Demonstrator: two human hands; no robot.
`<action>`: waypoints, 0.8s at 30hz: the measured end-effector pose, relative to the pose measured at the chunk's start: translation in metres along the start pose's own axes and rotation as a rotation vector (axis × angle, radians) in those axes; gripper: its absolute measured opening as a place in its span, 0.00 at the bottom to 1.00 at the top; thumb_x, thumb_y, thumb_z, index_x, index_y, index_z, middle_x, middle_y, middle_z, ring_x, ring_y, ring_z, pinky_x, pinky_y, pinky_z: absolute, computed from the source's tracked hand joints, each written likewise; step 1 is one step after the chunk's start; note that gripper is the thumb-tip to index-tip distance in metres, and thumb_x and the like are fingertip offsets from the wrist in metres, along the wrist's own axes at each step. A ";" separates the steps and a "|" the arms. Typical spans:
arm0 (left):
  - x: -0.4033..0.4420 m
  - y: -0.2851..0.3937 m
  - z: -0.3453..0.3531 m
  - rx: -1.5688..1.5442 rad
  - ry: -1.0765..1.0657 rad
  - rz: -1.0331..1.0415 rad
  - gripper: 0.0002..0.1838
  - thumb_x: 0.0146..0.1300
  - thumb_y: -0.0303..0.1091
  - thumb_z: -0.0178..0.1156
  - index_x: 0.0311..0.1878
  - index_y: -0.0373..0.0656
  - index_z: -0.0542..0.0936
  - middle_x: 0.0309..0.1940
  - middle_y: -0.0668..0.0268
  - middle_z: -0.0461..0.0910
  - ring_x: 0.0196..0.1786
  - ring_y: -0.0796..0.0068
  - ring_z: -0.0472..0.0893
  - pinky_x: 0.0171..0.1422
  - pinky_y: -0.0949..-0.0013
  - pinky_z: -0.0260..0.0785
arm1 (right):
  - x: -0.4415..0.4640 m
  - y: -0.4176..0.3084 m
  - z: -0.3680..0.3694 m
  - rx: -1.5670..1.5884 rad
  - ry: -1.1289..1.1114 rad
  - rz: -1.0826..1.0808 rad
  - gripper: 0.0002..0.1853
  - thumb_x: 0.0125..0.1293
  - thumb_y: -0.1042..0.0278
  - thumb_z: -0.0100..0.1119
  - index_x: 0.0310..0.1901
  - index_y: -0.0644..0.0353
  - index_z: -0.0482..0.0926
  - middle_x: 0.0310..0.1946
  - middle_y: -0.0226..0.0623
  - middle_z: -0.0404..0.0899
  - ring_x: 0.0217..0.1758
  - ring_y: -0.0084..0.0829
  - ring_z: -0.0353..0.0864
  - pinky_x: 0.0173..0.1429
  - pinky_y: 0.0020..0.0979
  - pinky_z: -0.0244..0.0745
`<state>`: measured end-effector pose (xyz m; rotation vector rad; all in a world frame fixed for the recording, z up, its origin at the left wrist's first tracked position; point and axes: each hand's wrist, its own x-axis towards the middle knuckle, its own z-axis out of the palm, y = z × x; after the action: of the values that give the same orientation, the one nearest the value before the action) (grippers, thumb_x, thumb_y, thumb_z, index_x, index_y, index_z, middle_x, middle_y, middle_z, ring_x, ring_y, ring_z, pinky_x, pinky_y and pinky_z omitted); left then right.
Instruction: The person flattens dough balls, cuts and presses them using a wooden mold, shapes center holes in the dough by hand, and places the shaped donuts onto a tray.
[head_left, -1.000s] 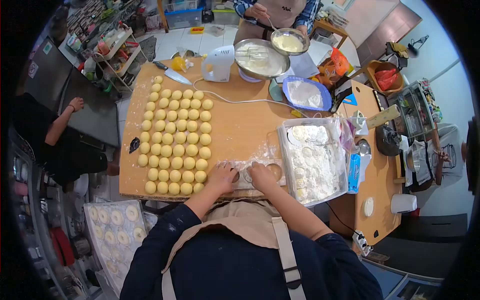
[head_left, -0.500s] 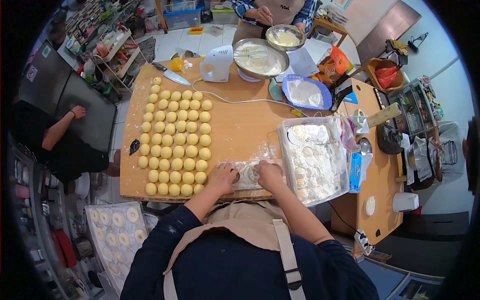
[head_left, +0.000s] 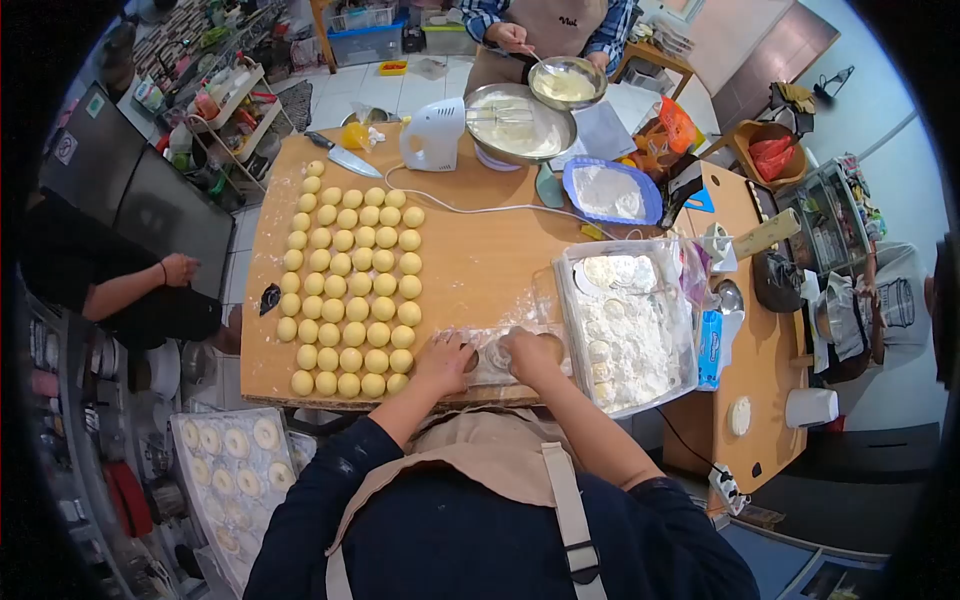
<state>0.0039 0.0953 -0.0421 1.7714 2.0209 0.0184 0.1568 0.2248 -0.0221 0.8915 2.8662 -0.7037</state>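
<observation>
Both hands work low at the front of the wooden table, over a floured clear sheet (head_left: pixel 490 378). My left hand (head_left: pixel 447 362) is closed, fingers bent against a small round brown thing (head_left: pixel 471 359). Just to its right, my right hand (head_left: pixel 532 358) curls its fingers down at a pale, floury round piece (head_left: pixel 496 353), whose kind is partly hidden. Another brown rounded thing (head_left: pixel 551 346) shows beside the right hand. Rows of yellow dough balls (head_left: pixel 356 307) lie to the left. A clear tub of flour (head_left: pixel 640 340) stands to the right, with flour-covered discs inside.
At the back are a hand mixer (head_left: pixel 433 135), a metal bowl (head_left: pixel 520 140), a knife (head_left: pixel 345 156) and a blue flour tray (head_left: pixel 612 190). A co-worker (head_left: pixel 555 30) stirs a smaller bowl (head_left: pixel 567 82). Another person (head_left: pixel 120 285) stands left, above a tray of dough rings (head_left: pixel 225 465).
My right hand has shifted slightly and its fingers have turned leftward, exposing the brown thing beside it. The left-side person's hand has come lower and nearer. The co-worker's spoon hand has moved a little.
</observation>
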 end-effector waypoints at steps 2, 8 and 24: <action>0.003 -0.001 -0.001 0.019 0.011 -0.002 0.50 0.38 0.46 0.76 0.68 0.49 0.65 0.68 0.55 0.62 0.70 0.52 0.62 0.73 0.54 0.54 | -0.003 -0.001 -0.026 0.108 0.065 0.065 0.14 0.46 0.81 0.57 0.38 0.64 0.79 0.42 0.52 0.76 0.46 0.50 0.78 0.50 0.45 0.74; 0.003 0.000 0.004 0.053 0.011 0.004 0.50 0.36 0.47 0.76 0.67 0.50 0.66 0.68 0.55 0.62 0.70 0.51 0.62 0.72 0.53 0.55 | -0.003 0.009 -0.058 0.060 0.145 0.023 0.13 0.49 0.79 0.55 0.38 0.59 0.81 0.40 0.50 0.77 0.45 0.51 0.78 0.49 0.45 0.74; 0.004 -0.002 0.007 0.011 -0.032 -0.024 0.52 0.36 0.47 0.77 0.68 0.50 0.64 0.70 0.55 0.59 0.72 0.52 0.59 0.74 0.52 0.53 | -0.002 -0.009 -0.003 -0.086 -0.068 -0.007 0.12 0.50 0.80 0.56 0.38 0.58 0.80 0.43 0.44 0.76 0.48 0.45 0.79 0.48 0.44 0.77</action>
<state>0.0045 0.0970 -0.0500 1.7426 2.0234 -0.0279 0.1536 0.2185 -0.0157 0.8296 2.8172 -0.5940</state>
